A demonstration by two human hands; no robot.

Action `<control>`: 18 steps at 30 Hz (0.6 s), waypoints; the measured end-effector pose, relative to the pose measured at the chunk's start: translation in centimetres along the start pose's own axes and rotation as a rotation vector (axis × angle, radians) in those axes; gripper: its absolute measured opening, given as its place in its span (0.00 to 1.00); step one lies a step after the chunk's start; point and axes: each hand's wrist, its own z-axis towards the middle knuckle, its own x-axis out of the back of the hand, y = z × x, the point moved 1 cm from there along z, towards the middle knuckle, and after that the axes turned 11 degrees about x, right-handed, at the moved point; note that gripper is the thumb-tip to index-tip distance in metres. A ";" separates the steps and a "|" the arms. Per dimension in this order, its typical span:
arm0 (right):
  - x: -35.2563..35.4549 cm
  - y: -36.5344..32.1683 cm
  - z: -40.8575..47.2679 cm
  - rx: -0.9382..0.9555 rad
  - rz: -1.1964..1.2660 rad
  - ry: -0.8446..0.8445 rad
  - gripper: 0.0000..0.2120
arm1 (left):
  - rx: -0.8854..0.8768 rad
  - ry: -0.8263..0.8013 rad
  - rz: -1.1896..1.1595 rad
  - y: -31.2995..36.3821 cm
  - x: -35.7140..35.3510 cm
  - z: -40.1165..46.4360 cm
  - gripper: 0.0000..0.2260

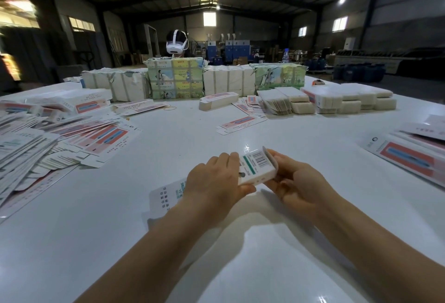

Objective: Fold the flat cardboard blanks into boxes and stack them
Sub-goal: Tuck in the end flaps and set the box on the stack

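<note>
A long white cardboard box (258,166) with a barcode and a green stripe is held just above the white table (168,148), its near end sticking out below my left wrist. My left hand (216,182) grips its middle from above, thumb under the edge. My right hand (292,178) holds the far end, fingers curled at the end flap. A wide heap of flat blanks (55,139) with red and blue panels lies at the left. More flat blanks (414,156) lie at the right edge.
Wrapped bundles of blanks (175,78) line the far side of the table, with stacks of white blanks (337,100) beside them. A few folded boxes (218,101) and loose blanks (240,123) lie mid-table. A person wearing a white headset (176,43) sits behind the bundles.
</note>
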 end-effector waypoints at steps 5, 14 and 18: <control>0.4 0.4 0.4 0.041 -0.139 -0.042 0.09 | -0.014 0.004 -0.057 -0.3 -0.2 0.1 0.30; 0.3 0.4 -0.1 0.198 -0.508 -0.132 0.17 | -0.087 0.025 0.004 -0.5 -0.1 0.1 0.32; 0.3 -0.1 -0.3 0.199 -0.449 -0.112 0.16 | -0.093 0.047 -0.010 -0.5 0.0 0.1 0.32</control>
